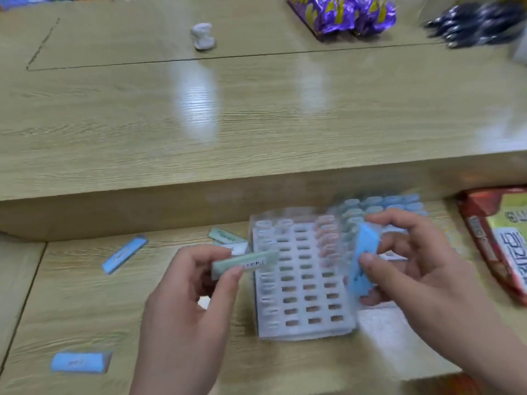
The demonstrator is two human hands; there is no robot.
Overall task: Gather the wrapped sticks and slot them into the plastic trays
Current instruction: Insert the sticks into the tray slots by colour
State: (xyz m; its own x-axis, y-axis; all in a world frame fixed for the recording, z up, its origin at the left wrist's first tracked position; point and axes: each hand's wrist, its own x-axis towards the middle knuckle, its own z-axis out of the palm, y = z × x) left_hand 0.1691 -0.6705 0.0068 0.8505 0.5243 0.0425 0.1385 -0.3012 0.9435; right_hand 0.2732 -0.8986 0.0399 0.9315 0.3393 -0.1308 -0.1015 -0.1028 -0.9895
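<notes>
In your head view, the slotted tray (302,280) sits on the desk (85,309). Most of its slots look empty, and pink sticks (326,240) fill a right-hand column. Your left hand (194,297) pinches a green stick (248,263) at the tray's left edge, lying crosswise and pointing at the tray. Your right hand (413,269) grips a blue stick (363,260) over the tray's right side, steeply tilted. Loose sticks (124,253) lie well left of the tray, with bare desk between. A raised ledge (114,212) runs just behind the tray.

the right hand (422,269) hides part of the blurred tray (302,280); red packet (496,246) cut off right.
</notes>
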